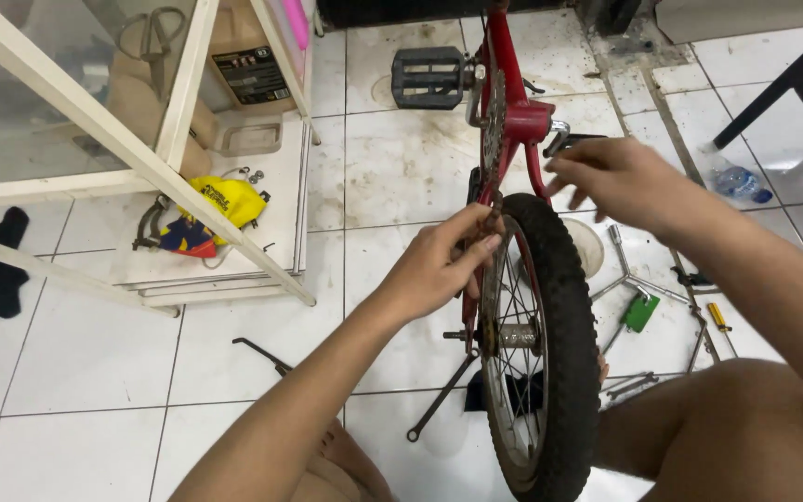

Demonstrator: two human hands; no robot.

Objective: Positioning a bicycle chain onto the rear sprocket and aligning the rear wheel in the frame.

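A small red bicycle (511, 112) stands in front of me with its rear wheel (550, 344) and black tyre nearest. My left hand (439, 265) pinches the rusty chain (493, 139) beside the red frame stay, just left of the tyre's top. My right hand (611, 177) hovers to the right of the frame near the crank, fingers spread and holding nothing. A black pedal (429, 76) sticks out at the left of the crank. The wheel's axle (504, 336) shows among the spokes.
Tools lie on the white tiled floor: a three-way wrench (626, 270), a yellow-handled screwdriver (717, 318), a spanner (439, 402), an Allen key (260, 353). A white glass-fronted cabinet frame (132, 149) stands at left with a yellow pouch (225, 200). A plastic bottle (741, 183) lies at right.
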